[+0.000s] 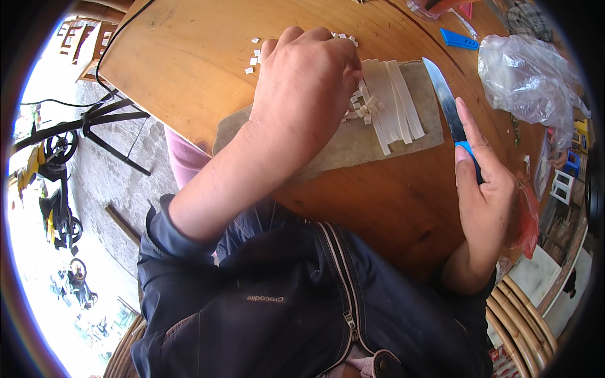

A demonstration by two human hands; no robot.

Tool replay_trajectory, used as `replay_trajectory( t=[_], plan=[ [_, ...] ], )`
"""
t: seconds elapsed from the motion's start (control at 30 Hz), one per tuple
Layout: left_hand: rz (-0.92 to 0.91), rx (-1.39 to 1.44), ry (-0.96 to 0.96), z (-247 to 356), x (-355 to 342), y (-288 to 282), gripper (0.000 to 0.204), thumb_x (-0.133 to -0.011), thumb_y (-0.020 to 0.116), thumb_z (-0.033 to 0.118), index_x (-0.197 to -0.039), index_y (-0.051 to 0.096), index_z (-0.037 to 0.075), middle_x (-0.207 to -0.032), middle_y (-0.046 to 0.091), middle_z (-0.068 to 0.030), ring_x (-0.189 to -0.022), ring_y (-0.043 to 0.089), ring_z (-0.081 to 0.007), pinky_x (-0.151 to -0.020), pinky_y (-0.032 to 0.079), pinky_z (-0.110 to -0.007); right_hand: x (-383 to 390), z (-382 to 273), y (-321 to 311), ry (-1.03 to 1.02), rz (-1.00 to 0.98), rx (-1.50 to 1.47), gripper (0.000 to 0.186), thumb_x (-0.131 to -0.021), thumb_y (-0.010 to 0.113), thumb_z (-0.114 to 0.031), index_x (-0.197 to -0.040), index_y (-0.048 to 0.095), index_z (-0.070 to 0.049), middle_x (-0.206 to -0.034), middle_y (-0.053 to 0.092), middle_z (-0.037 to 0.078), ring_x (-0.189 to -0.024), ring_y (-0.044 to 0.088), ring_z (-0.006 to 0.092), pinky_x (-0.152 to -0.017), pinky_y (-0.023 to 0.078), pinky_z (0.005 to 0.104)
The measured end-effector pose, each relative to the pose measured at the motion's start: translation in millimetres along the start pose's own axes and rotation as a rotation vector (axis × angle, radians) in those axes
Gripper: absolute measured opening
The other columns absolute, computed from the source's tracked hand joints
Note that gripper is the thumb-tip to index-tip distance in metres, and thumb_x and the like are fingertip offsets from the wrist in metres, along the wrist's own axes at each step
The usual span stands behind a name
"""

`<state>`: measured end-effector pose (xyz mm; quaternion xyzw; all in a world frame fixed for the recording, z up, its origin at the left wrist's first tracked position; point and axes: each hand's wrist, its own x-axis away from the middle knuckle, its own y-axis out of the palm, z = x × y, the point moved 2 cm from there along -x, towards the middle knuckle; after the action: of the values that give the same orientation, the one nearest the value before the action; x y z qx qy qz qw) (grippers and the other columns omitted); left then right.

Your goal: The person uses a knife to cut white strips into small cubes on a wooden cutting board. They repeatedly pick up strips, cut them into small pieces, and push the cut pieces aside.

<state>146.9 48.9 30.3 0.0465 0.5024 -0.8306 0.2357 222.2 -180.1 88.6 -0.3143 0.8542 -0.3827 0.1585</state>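
Note:
My right hand (488, 186) grips a knife (446, 101) by its blue handle, with one finger stretched along it. The blade points away from me, beside the right edge of a thin brownish board (353, 151). On the board lie several long pale strips (406, 104), side by side and partly overlapping. Small cut pale cubes (368, 110) are heaped on and beside the strips' left side. Over these cubes is my left hand (305, 88), back upward and fingers curled downward; its fingertips are mostly hidden. More pale cubes (254, 61) lie on the table beyond that hand.
The wooden table (183, 63) bears a blue plastic piece (459, 40) and a crumpled clear plastic bag (523, 75) at the far right. A red plastic bag (524, 217) is beside my right wrist. Left of the table stand a black tripod-like frame (94, 120) and motorbikes (60, 189).

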Motion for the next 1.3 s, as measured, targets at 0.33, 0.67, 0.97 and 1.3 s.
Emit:
replay_trajectory(
  t=[0.33,0.67,0.97,1.3],
  plan=[
    [-0.111,0.158,0.032,-12,-1,1,0.013,-0.087,0.076,0.014,-0.1,0.078,0.012,-0.102,0.073,-0.0099,-0.105,0.066,-0.033,-0.091,0.052,-0.042,1,5,6,-0.116,0.068,-0.026,0.049,-0.094,0.055,0.012,-0.14,0.063,-0.002,-0.13,0.071,0.017,-0.117,0.07,0.017,-0.098,0.051,0.0285],
    [-0.077,0.181,0.073,-16,-4,-1,0.011,-0.086,0.077,0.014,-0.097,0.077,0.01,-0.095,0.07,-0.0114,-0.092,0.065,-0.0316,-0.083,0.051,-0.042,4,5,4,-0.039,0.024,-0.055,0.05,-0.093,0.055,0.013,-0.141,0.062,-0.002,-0.13,0.071,0.018,-0.114,0.069,0.0145,-0.095,0.05,0.0272],
    [-0.055,0.188,0.093,-12,-9,-31,0.012,-0.089,0.075,0.015,-0.098,0.075,0.007,-0.094,0.073,-0.0084,-0.088,0.065,-0.0235,-0.083,0.051,-0.036,7,6,3,-0.023,-0.025,0.006,0.05,-0.101,0.055,0.003,-0.15,0.057,-0.009,-0.083,0.053,-0.007,-0.066,0.035,0.0019,-0.058,0.032,0.0183],
    [0.086,0.557,-0.283,-36,51,-94,0.007,-0.093,0.072,0.006,-0.094,0.072,-0.001,-0.093,0.073,-0.0046,-0.088,0.063,-0.0095,-0.084,0.047,-0.026,14,-19,42,-0.129,-0.264,-0.121,0.06,-0.088,0.063,0.011,-0.144,0.062,-0.011,-0.075,0.056,0.016,-0.062,0.056,0.024,-0.065,0.051,0.0325]
  ],
)
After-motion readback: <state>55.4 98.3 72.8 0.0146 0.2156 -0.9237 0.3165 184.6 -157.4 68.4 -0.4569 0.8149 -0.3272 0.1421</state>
